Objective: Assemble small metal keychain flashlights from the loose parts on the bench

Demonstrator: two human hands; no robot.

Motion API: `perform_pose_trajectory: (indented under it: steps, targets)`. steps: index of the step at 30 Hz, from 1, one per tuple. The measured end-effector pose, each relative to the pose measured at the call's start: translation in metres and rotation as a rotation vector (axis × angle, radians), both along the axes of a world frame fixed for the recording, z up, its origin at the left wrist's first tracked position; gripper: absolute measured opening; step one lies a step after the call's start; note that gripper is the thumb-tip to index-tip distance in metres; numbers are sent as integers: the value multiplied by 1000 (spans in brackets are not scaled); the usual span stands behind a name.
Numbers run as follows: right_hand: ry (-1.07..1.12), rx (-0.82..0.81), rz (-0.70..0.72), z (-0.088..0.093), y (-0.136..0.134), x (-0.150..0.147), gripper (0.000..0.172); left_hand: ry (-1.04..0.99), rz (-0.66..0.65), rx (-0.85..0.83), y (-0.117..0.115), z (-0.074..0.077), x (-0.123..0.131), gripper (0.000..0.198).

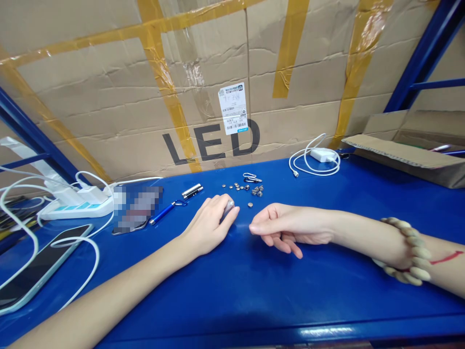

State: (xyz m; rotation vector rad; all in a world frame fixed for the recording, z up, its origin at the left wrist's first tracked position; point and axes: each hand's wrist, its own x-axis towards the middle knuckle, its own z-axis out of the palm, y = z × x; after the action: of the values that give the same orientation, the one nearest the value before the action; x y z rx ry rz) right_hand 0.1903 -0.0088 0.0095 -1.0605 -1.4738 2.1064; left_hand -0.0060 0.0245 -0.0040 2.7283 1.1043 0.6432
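Note:
My left hand rests on the blue table with its fingers wrapped round a small silver metal piece. My right hand lies just to its right, thumb and forefinger pressed together in a pinch, the other fingers loosely curled; what the pinch holds is too small to make out. Just beyond the hands lie several small round button cells, a silver cylinder and a blue pen-shaped light with a key ring.
A big cardboard box marked LED stands against the back. At left are a white power strip with plugs and cables, and a phone. A white charger with cable and an open carton are at right.

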Motion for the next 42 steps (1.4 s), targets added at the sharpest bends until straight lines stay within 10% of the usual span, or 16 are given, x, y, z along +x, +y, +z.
perform_pose_trajectory:
  steps: [42]
  targets:
    - [68,37,9,-1,1,4,34,8,-5,1,0,1,0,24]
